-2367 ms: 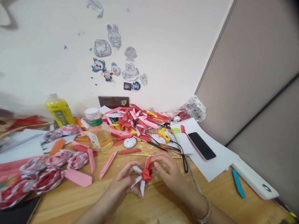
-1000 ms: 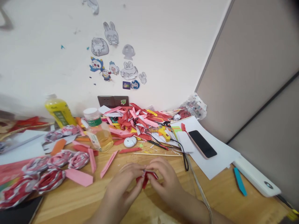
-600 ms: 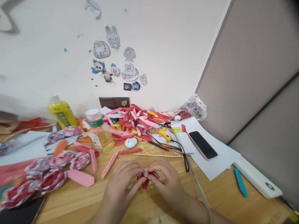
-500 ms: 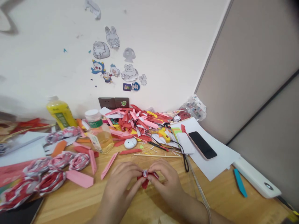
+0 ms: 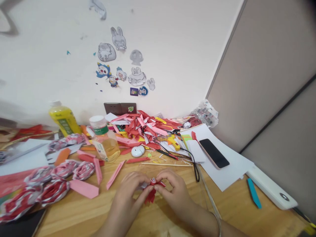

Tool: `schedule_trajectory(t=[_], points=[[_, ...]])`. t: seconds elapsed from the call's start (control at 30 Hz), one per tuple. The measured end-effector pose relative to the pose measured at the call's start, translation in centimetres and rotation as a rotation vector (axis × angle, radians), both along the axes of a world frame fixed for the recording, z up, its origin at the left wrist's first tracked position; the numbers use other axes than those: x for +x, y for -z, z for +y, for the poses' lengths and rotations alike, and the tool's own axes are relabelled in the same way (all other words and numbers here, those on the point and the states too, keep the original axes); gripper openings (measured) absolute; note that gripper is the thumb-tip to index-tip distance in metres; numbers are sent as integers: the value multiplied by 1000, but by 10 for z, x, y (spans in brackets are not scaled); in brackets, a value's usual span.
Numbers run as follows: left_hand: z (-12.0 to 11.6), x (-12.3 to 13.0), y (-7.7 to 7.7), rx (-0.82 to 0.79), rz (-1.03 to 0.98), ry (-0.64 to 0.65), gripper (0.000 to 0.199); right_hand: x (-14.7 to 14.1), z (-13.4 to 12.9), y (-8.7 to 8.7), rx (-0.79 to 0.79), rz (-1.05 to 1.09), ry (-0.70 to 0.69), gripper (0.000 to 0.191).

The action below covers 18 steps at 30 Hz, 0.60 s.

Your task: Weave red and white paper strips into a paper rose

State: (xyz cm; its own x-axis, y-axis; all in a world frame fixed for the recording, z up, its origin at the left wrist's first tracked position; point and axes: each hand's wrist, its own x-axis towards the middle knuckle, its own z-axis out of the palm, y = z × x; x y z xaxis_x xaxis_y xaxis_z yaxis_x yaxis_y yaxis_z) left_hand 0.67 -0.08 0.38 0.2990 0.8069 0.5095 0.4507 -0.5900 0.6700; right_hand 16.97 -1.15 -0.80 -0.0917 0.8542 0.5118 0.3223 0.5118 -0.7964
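Between the fingertips of both hands is a small folded piece of red and white paper [image 5: 150, 195], held just above the wooden table. My left hand [image 5: 132, 192] pinches it from the left, thumb and forefinger closed on its edge. From the other side my right hand [image 5: 174, 192] pinches it the same way, and the fingertips nearly meet. Red folds hang below the thumbs; part of the paper is hidden by the fingers. Nearest to my left hand lies a folded pink paper strip [image 5: 115, 175]. A thin wooden stick [image 5: 166, 164] lies beyond both hands.
Red and pink folded strips [image 5: 145, 128] are heaped by the wall. A drink bottle [image 5: 105, 140], earbud case [image 5: 137, 151] and yellow glue gun [image 5: 172, 142] stand or lie before it. Braided paper pieces [image 5: 53, 192] are at left; a phone [image 5: 214, 153] rests on white paper at right.
The folded red paper has turned between my fingers, and more of its red part now shows below the left thumb. My hands have shifted only slightly.
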Motion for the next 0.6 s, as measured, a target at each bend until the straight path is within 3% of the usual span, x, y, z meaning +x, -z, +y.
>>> schedule_trajectory(t=[0.3,0.6], points=[[2,0,2,-62,9,-5,7,-1,2,3,-85,26,29,2],[2,-1,-2,-201,29,60,15,2,4,0,-163,80,-53,10]])
